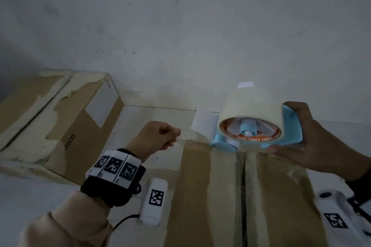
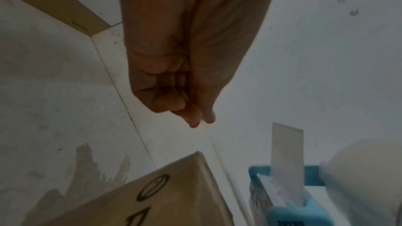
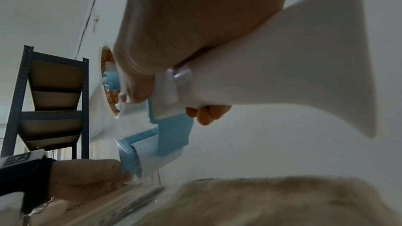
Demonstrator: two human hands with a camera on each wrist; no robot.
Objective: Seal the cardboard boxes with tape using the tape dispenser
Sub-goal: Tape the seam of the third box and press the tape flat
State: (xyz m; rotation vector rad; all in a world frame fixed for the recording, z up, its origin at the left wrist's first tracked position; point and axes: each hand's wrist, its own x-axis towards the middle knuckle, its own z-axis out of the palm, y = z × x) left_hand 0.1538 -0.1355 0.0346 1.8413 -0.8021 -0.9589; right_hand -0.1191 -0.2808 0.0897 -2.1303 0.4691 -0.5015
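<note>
The letters "PICO" stood in dark print on the side of the cardboard box (image 1: 80,126) at the far left. "UNO" ran repeated in white, upside down, round the orange core of the tape roll (image 1: 250,124). In the left wrist view, large dark characters on the near box (image 2: 156,200) looked like "O" and perhaps "1". The wrist markers bore square codes, not words.

A storeroom or packing room is showing here. Dark metal shelving (image 3: 52,102) is standing against a bare white wall (image 1: 180,26) that is carrying scuffs and marks, its shelves holding brown board. Cardboard boxes (image 1: 60,118), patched with torn strips of old tape, are sitting on a white surface, and a tape dispenser (image 1: 251,124) is hanging over one of them.
</note>
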